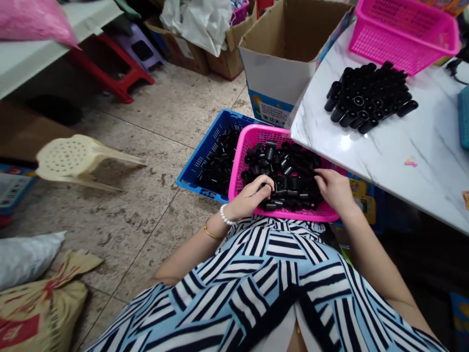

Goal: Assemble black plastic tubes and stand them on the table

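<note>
A pink basket [234,168] full of black cylindrical parts [292,182] rests in front of my body. Over its left part is my left hand [256,191], fingers curled round a black part that is mostly hidden. At the basket's right side, my right hand [331,188] has thumb and forefinger pinched together among the parts; what they hold, if anything, is too small to tell. More black parts stand grouped in a pile [370,95] on the white marbled table [366,151].
Left of the pink basket is a blue crate [194,168] with black pieces. An open carton [278,78] stands beyond. Another pink basket [406,36] sits on the table's far side. A cream stool [69,156] lies on the floor at left.
</note>
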Tool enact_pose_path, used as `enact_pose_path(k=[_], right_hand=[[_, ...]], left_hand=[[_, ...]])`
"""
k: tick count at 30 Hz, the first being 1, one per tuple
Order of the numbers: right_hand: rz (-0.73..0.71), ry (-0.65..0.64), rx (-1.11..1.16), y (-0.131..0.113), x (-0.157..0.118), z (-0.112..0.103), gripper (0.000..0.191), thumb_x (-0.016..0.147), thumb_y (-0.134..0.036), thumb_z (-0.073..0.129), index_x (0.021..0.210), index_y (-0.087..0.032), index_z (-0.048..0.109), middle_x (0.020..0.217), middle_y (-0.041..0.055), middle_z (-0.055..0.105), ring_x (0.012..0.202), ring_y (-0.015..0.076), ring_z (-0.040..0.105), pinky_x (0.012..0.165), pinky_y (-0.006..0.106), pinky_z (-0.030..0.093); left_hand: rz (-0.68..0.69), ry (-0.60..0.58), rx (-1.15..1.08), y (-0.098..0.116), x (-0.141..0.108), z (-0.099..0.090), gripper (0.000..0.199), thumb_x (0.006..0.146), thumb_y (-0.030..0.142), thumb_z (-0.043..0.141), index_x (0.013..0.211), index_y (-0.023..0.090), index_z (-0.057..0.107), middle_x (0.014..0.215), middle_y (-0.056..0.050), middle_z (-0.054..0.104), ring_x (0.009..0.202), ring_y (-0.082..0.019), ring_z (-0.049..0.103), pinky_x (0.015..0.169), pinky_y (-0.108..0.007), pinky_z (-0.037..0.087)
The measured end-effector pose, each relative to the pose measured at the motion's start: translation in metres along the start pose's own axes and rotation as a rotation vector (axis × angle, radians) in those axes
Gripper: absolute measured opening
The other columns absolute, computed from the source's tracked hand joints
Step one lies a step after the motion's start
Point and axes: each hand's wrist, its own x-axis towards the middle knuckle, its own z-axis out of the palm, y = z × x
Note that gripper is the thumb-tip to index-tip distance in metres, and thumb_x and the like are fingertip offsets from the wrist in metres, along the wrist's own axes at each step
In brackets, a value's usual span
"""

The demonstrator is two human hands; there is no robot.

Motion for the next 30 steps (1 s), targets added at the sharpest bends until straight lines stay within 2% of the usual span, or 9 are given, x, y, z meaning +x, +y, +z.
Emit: enact_pose_path(k=[3, 5, 8, 11, 14, 16, 19, 25, 30], right_hand=[[0.053, -0.088, -0.06, 0.023, 0.021, 0.014, 0.023, 0.089, -0.012, 0.059, 0.105, -0.011, 0.076, 0.097, 0.0174, 0.078, 0.083, 0.023, 0.075, 0.086, 0.037, 0.057], [0.072, -0.105, -0.077, 0.028, 0.032, 0.023, 0.023, 0.085, -0.011, 0.063, 0.105, -0.012, 0.074, 0.096, 0.0157, 0.078, 0.076, 0.0201, 0.072, 0.08, 0.034, 0.056], [0.069, -0.057, -0.054, 0.025, 0.034, 0.025, 0.032, 0.084, -0.018, 0.066, 0.115, -0.014, 0.069, 0.109, 0.0165, 0.076, 0.084, 0.0217, 0.072, 0.084, 0.034, 0.055], [0.08, 0.046, 0.016, 0.012, 0.017, 0.019, 0.038, 0.089, -0.029, 0.063, 0.125, -0.017, 0.062, 0.114, 0.0143, 0.074, 0.095, 0.0231, 0.072, 0.092, 0.036, 0.055], [0.099, 0.151, 0.204, -0.018, -0.012, 0.016, 0.044, 0.093, -0.042, 0.063, 0.129, -0.021, 0.054, 0.115, 0.0094, 0.074, 0.096, 0.0212, 0.072, 0.09, 0.035, 0.058], [0.075, 0.169, 0.424, -0.044, -0.028, 0.02, 0.043, 0.09, -0.046, 0.069, 0.124, -0.023, 0.056, 0.111, 0.0059, 0.074, 0.093, 0.0205, 0.072, 0.086, 0.035, 0.059], [0.055, 0.134, 0.648, -0.074, -0.037, 0.031, 0.03, 0.089, -0.044, 0.072, 0.111, -0.026, 0.062, 0.1, 0.0016, 0.072, 0.086, 0.0185, 0.069, 0.082, 0.033, 0.059], [0.204, -0.02, 0.985, -0.085, -0.03, 0.048, 0.031, 0.089, -0.048, 0.07, 0.105, -0.026, 0.055, 0.098, -0.0003, 0.07, 0.086, 0.0163, 0.069, 0.078, 0.028, 0.059], [0.215, -0.11, 0.961, -0.07, -0.012, 0.041, 0.037, 0.094, -0.059, 0.061, 0.107, -0.025, 0.059, 0.093, 0.0005, 0.073, 0.078, 0.0162, 0.069, 0.064, 0.026, 0.055]], left_hand=[[-0.024, 0.034, -0.168, 0.0, 0.008, 0.004, 0.028, 0.099, 0.046, 0.061, 0.102, 0.019, 0.055, 0.092, -0.002, 0.059, 0.077, -0.014, 0.059, 0.073, -0.028, 0.05], [-0.016, 0.121, -0.3, -0.001, 0.015, 0.008, 0.026, 0.091, 0.034, 0.071, 0.093, 0.02, 0.049, 0.1, -0.001, 0.058, 0.073, -0.011, 0.062, 0.07, -0.027, 0.052], [-0.005, 0.286, -0.433, -0.008, 0.021, 0.012, 0.035, 0.082, 0.022, 0.076, 0.083, 0.02, 0.041, 0.098, 0.001, 0.057, 0.065, -0.007, 0.062, 0.064, -0.025, 0.052], [-0.049, 0.381, -0.416, -0.014, 0.02, 0.014, 0.027, 0.082, 0.023, 0.077, 0.087, 0.019, 0.05, 0.095, 0.002, 0.059, 0.058, -0.005, 0.056, 0.054, -0.021, 0.047], [-0.073, 0.312, -0.259, -0.01, 0.017, 0.018, 0.035, 0.085, 0.03, 0.078, 0.116, 0.022, 0.064, 0.101, -0.002, 0.066, 0.064, -0.008, 0.061, 0.058, -0.023, 0.051], [-0.005, 0.205, -0.121, -0.004, 0.016, 0.022, 0.051, 0.084, 0.035, 0.082, 0.13, 0.022, 0.064, 0.112, -0.006, 0.071, 0.087, -0.016, 0.07, 0.08, -0.031, 0.059], [0.105, 0.118, 0.048, 0.0, 0.016, 0.028, 0.058, 0.086, 0.04, 0.081, 0.138, 0.022, 0.063, 0.13, -0.01, 0.07, 0.12, -0.026, 0.067, 0.107, -0.041, 0.052], [0.085, 0.131, 0.248, -0.009, 0.01, 0.028, 0.053, 0.091, 0.035, 0.074, 0.14, 0.018, 0.063, 0.12, -0.011, 0.072, 0.11, -0.024, 0.069, 0.1, -0.038, 0.055], [0.047, 0.192, 0.244, -0.011, 0.01, 0.024, 0.038, 0.09, 0.031, 0.072, 0.124, 0.016, 0.072, 0.111, -0.01, 0.073, 0.101, -0.022, 0.07, 0.093, -0.036, 0.055]])
